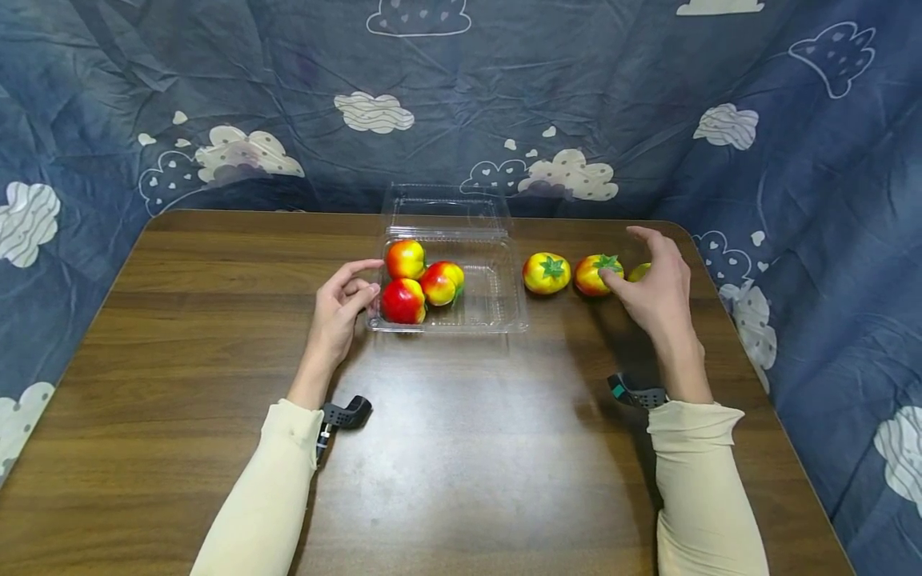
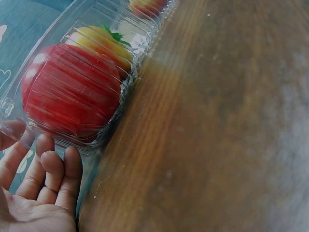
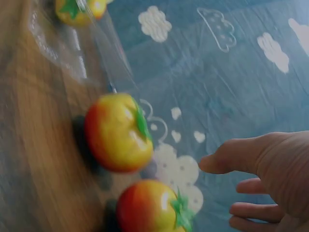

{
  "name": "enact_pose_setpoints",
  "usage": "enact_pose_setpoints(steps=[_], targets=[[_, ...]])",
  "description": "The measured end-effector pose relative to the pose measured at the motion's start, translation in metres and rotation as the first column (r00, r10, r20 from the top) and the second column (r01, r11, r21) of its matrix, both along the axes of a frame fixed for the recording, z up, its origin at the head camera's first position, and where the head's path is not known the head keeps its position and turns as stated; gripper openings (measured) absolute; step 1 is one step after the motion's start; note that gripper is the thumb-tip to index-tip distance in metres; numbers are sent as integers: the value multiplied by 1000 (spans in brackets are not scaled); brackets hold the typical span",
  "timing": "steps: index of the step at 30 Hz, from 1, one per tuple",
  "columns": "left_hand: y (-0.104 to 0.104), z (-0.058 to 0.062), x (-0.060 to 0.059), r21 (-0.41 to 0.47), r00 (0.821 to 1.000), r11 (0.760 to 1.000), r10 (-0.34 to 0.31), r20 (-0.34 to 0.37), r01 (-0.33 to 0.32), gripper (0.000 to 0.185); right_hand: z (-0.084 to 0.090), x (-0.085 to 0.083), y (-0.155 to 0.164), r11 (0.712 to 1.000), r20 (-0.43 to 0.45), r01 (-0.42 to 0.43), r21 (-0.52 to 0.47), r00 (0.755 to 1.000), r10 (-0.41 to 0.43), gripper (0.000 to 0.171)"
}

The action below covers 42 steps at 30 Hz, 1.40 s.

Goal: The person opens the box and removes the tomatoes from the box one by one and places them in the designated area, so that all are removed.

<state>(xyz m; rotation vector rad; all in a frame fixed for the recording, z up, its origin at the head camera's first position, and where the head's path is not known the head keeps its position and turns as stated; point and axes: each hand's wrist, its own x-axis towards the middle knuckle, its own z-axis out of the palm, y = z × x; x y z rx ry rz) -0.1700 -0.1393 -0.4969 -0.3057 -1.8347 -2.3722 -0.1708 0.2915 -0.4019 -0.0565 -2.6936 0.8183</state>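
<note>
A clear plastic clamshell container (image 1: 504, 320) lies open at the table's middle back. Three red-and-yellow tomatoes (image 1: 406, 258) (image 1: 442, 282) (image 1: 402, 301) sit in its left half. My left hand (image 1: 346, 300) rests at the container's left wall, fingers loosely curled, next to the red tomato (image 2: 72, 96). Three more tomatoes lie in a row right of the container (image 1: 546, 273) (image 1: 592, 276) (image 1: 639, 272), the last one mostly hidden. My right hand (image 1: 648, 280) hovers open over them, thumb by the middle tomato (image 3: 149, 208), holding nothing.
The brown wooden table (image 1: 461, 448) is bare in front of the container. The container's lid (image 1: 446, 210) lies back toward the far edge. A blue cloth with clouds (image 1: 461, 96) hangs behind and around the table.
</note>
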Motion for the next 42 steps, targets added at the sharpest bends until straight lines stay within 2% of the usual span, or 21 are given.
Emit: enact_pose_setpoints(steps=[11,21,30,42], targets=[[-3,-2,2,-4,1000,1000,5,5,-5,34,-4,3,-38,993,-20,-117,-12,993,117,63],[-3,-4,3,10,1000,1000,5,-5,-5,35,-3,4,-80,969,-39,-245,-18,969,244,60],[-1,-2,1,-4,1000,1000,0,-2,0,34,1,5,-111,952,-5,-302,-41,953,302,61],[-1,1,0,-10,1000,1000,-4,-7,4,34,-1,-1,-155,917,47,-393,-76,917,397,61]])
